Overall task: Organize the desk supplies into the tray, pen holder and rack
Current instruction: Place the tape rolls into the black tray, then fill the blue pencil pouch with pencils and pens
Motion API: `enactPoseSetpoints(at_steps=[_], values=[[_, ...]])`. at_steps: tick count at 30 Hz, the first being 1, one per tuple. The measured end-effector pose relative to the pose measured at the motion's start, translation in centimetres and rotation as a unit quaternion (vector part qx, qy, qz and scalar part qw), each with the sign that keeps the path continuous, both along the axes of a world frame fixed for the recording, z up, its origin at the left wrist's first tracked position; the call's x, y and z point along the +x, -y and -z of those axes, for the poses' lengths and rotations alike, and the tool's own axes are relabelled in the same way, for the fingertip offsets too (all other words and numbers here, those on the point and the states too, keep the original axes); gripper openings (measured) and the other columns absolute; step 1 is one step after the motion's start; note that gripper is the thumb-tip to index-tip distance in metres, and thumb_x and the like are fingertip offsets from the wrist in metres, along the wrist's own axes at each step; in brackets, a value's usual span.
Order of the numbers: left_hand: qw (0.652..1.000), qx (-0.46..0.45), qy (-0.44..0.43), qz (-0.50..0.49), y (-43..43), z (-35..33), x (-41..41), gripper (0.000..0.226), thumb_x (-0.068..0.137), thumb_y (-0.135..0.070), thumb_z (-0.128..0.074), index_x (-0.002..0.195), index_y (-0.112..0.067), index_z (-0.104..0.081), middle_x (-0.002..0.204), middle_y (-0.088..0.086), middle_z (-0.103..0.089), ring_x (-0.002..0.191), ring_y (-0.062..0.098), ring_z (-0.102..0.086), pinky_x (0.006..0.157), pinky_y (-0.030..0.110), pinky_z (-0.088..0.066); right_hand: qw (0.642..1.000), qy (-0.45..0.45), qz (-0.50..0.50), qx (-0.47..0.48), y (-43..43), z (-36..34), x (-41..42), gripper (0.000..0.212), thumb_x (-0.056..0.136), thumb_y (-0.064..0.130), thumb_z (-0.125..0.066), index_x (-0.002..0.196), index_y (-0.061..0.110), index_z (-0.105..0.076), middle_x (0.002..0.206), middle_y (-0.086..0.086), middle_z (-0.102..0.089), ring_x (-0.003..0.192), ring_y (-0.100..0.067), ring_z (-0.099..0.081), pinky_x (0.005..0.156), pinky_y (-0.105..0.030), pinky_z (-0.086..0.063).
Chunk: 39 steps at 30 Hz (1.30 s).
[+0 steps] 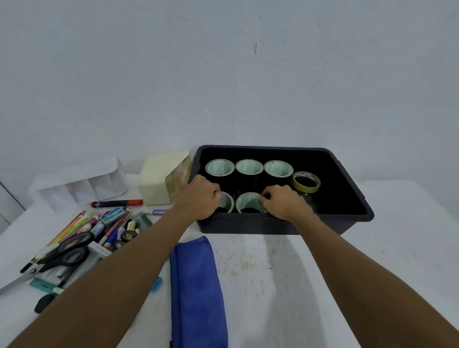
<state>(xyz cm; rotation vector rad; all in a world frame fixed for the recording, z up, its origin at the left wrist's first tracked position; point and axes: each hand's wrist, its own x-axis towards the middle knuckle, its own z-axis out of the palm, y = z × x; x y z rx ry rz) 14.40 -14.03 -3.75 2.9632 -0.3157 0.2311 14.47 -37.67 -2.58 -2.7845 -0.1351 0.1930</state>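
Observation:
A black tray stands at the back of the table with several tape rolls in it. Three white rolls line its back wall, and a yellowish roll sits to their right. My left hand reaches over the tray's front left corner and curls round a white roll in the front row. My right hand pinches the rim of a second front-row roll. A white compartment rack stands at the back left. A cream pen holder stands beside the tray.
A heap of pens, markers and black-handled scissors covers the table's left side. A red-capped marker lies in front of the rack. A blue pencil pouch lies lengthwise in front of the tray. The wall rises just behind the tray.

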Motion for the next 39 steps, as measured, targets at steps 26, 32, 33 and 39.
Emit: enactPoseSetpoints(at_steps=[26,32,33,39], values=[[0.974,-0.218,0.056,-0.022,-11.2,4.6,-14.3,0.008,0.090,-0.013,-0.054,0.084,-0.014,-0.058,0.087,0.000,-0.059,0.086,0.014,-0.050,0.078,0.028,-0.039,0.970,0.121,-0.035,0.209,-13.4,4.6,-15.3,0.024,0.093,0.017,-0.059,0.112,0.029,-0.050,0.094,0.006,-0.065,0.074,-0.006,-0.061,0.065,-0.023,-0.054],[0.914,-0.400,-0.052,0.042,-12.4,2.4,-13.8,0.019,0.100,-0.017,-0.046,0.101,-0.013,-0.064,0.092,0.001,-0.069,0.085,0.016,-0.063,0.077,0.030,-0.049,0.894,0.251,-0.041,0.369,-16.5,0.2,-14.4,0.020,0.093,0.003,-0.057,0.096,0.023,-0.059,0.087,0.016,-0.061,0.079,-0.003,-0.060,0.069,-0.015,-0.050],[0.884,-0.457,-0.079,0.052,-12.7,2.0,-13.7,0.017,0.100,-0.014,-0.046,0.101,-0.014,-0.063,0.091,-0.001,-0.070,0.083,0.015,-0.065,0.076,0.030,-0.051,0.884,0.238,-0.020,0.402,-16.8,0.0,-13.8,0.019,0.093,0.002,-0.056,0.096,0.021,-0.059,0.088,0.013,-0.062,0.079,-0.005,-0.060,0.069,-0.018,-0.050],[0.763,-0.630,-0.133,0.057,-15.6,-1.6,-13.9,0.012,0.098,-0.008,-0.053,0.100,-0.008,-0.065,0.088,0.007,-0.072,0.079,0.023,-0.067,0.071,0.032,-0.058,0.902,0.155,0.060,0.398,-21.1,0.4,-13.1,0.016,0.096,0.026,-0.058,0.104,0.018,-0.068,0.113,0.005,-0.060,0.103,-0.011,-0.057,0.086,-0.024,-0.050]])
